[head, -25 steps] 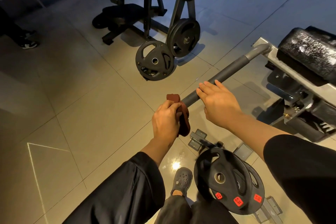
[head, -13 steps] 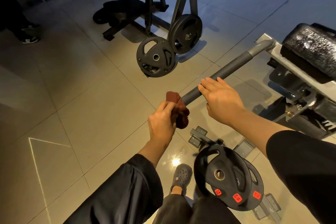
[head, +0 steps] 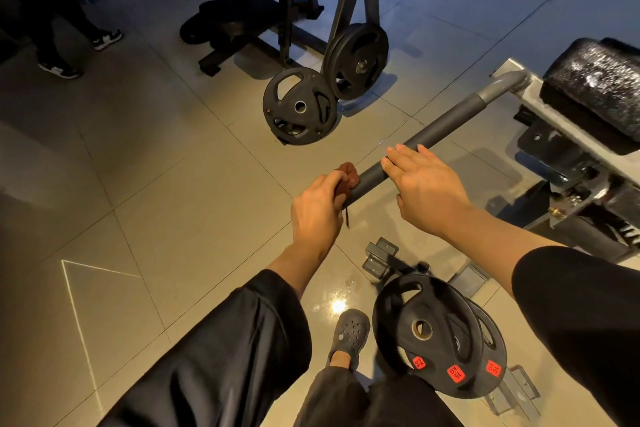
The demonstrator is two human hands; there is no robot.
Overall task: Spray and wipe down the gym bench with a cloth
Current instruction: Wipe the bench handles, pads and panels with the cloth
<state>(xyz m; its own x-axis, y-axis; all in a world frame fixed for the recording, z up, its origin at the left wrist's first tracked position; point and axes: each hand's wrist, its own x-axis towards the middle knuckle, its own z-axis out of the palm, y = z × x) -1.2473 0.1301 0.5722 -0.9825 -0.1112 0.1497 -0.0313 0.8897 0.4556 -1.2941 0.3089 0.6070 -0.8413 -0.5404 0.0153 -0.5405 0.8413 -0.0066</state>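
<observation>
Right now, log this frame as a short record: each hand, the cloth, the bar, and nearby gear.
left hand: grips the cloth, bunched at the end of the bar
right hand: rests flat on the bar, fingers straight
cloth: reddish-brown, touching the bar's end
bar: grey, runs from the hands up to the bench frame
bench pad: black, glistening
weight plates: black, red labels, by the person's foot
spray bottle: not in view

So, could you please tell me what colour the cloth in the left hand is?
Reddish-brown; the head view shows the cloth.
</observation>
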